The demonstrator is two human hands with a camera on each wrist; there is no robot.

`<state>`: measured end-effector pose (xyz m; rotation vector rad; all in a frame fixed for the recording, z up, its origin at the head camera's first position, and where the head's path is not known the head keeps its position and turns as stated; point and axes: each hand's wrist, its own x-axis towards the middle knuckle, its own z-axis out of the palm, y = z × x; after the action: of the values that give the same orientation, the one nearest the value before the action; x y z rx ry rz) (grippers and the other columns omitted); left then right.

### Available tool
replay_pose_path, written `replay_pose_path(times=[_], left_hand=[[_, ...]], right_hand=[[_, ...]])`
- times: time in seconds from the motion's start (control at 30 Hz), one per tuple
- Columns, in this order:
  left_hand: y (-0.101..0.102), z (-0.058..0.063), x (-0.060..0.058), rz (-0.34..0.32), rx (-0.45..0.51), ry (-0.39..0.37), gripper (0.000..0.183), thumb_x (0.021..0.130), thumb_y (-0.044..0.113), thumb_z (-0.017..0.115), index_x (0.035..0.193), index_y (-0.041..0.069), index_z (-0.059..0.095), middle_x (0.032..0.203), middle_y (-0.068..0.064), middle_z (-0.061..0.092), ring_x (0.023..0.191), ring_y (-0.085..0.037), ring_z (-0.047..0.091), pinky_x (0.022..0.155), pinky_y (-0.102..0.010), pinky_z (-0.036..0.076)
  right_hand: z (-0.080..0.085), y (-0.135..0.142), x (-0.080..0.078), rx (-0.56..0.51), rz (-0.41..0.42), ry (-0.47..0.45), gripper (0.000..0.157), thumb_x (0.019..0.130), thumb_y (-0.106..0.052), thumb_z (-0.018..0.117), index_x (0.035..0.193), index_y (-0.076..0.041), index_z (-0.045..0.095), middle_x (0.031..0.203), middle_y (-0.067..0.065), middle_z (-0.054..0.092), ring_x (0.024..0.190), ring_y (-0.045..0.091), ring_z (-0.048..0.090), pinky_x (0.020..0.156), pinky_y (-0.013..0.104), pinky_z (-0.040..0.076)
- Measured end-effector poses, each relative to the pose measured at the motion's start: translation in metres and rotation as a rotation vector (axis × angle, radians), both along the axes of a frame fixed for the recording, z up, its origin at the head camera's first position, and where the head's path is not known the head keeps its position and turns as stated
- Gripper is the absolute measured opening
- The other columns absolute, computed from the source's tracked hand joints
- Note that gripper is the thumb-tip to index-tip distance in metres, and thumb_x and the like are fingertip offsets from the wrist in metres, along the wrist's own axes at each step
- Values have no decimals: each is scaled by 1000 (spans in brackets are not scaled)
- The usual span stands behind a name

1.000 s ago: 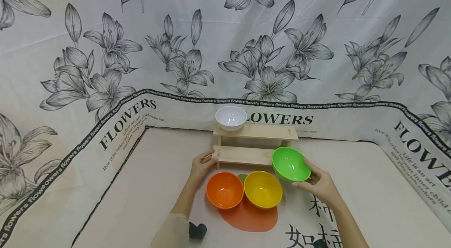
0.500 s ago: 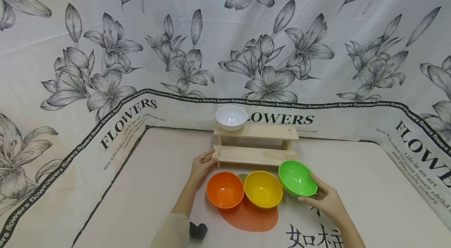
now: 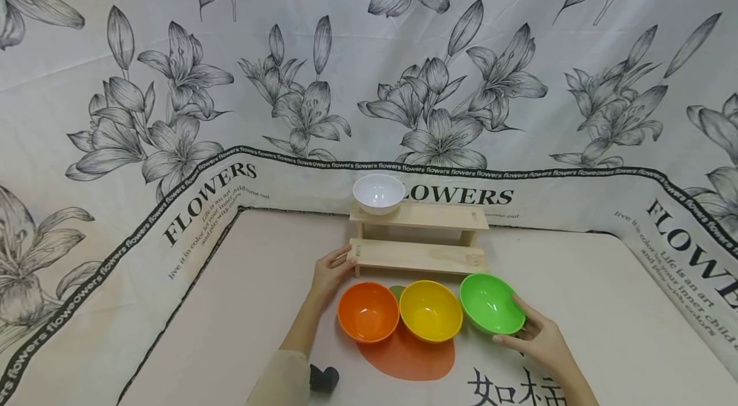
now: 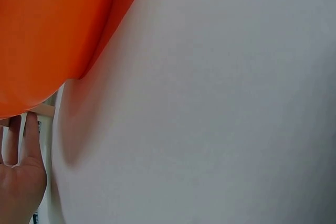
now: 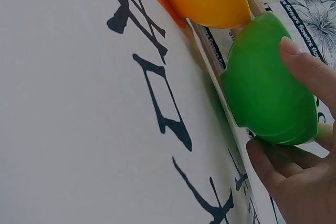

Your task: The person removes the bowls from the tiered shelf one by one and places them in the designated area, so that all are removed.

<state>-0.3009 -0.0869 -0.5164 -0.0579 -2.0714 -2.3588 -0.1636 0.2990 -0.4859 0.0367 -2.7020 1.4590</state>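
My right hand (image 3: 539, 339) holds a green bowl (image 3: 490, 303) by its right side, thumb and fingers spread around the wall. The bowl is close over the table, right of a yellow bowl (image 3: 430, 310). In the right wrist view the green bowl (image 5: 268, 82) shows its outer wall with the thumb against it. An orange bowl (image 3: 368, 313) stands left of the yellow one. My left hand (image 3: 331, 275) touches the left end of the lower wooden shelf (image 3: 415, 255); in the left wrist view its extended fingers reach the wood, partly hidden by the orange bowl (image 4: 47, 30).
A white bowl (image 3: 378, 193) sits on the left of the upper wooden shelf (image 3: 444, 216), behind the lower one. The table cloth (image 3: 605, 303) bears an orange print and black characters. A flower-patterned cloth (image 3: 346, 73) hangs behind. A small dark object (image 3: 324, 378) is beside the left sleeve.
My right hand has brought the green bowl down and toward me, away from the right end of the lower shelf to beside the yellow bowl. The left hand stays at the shelf's end.
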Motion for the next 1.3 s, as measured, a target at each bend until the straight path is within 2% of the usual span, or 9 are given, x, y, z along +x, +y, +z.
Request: replay_pose_path(times=[0.33, 0.5, 0.57, 0.7, 0.83, 0.97, 1.1, 1.17, 1.3], left_hand=[[2, -8, 0, 1, 52, 7, 46, 84, 5, 69, 126, -7, 54, 124, -28, 56, 109, -26, 60, 84, -30, 55], [1, -8, 0, -6, 60, 15, 46, 84, 6, 69, 126, -7, 54, 123, -28, 56, 106, -22, 62, 83, -29, 55], [1, -1, 5, -16, 59, 12, 46, 85, 4, 68, 127, -8, 53, 124, -30, 55, 106, -22, 61, 84, -30, 55], [1, 0, 5, -16, 62, 11, 45, 85, 3, 67, 127, -8, 53, 123, -30, 55, 105, -22, 62, 85, -30, 55], [0, -6, 2, 0, 56, 13, 45, 84, 5, 69, 126, -6, 55, 123, -28, 57, 106, -24, 62, 84, -29, 55], [0, -6, 1, 5, 27, 24, 45, 84, 7, 70, 125, -6, 56, 123, -27, 57, 110, -27, 60, 84, -29, 55], [0, -6, 0, 5, 28, 23, 46, 84, 7, 70, 125, -6, 56, 123, -27, 56, 111, -28, 59, 84, -29, 55], [0, -6, 0, -1, 40, 23, 46, 84, 7, 70, 126, -6, 55, 124, -27, 56, 111, -29, 59, 85, -30, 55], [0, -6, -1, -8, 51, 17, 46, 84, 6, 69, 126, -6, 55, 124, -28, 55, 111, -28, 59, 85, -29, 55]], right_hand=[[-5, 2, 4, 35, -13, -63, 95, 74, -18, 80, 144, 10, 21, 146, 34, 22, 128, 51, 31, 98, 33, 36], [-5, 2, 4, 31, -19, -78, 94, 76, -19, 79, 144, 9, 20, 146, 34, 21, 128, 52, 31, 100, 45, 34], [-4, 2, 4, 37, -20, -82, 93, 77, -21, 78, 144, 9, 20, 146, 34, 21, 127, 52, 31, 101, 49, 33], [-5, 2, 3, 58, -23, -88, 90, 80, -25, 75, 144, 9, 21, 146, 35, 22, 127, 52, 31, 102, 51, 34], [-6, 4, 2, 73, -19, -40, 86, 83, -27, 73, 144, 8, 24, 144, 35, 27, 123, 52, 39, 99, 53, 39], [-1, 5, 0, 74, -16, 4, 83, 83, -27, 72, 145, 5, 26, 144, 32, 30, 121, 48, 44, 96, 45, 48], [9, 6, -6, 43, -6, 48, 82, 83, -22, 73, 145, 5, 26, 145, 29, 31, 127, 47, 37, 100, 33, 43], [13, 7, -10, 24, 0, 88, 81, 82, -18, 73, 144, 6, 26, 145, 30, 30, 128, 47, 33, 102, 36, 38], [11, 11, -22, -6, 11, 185, 80, 83, -16, 72, 146, 1, 27, 145, 29, 31, 133, 35, 35, 105, 25, 36]])
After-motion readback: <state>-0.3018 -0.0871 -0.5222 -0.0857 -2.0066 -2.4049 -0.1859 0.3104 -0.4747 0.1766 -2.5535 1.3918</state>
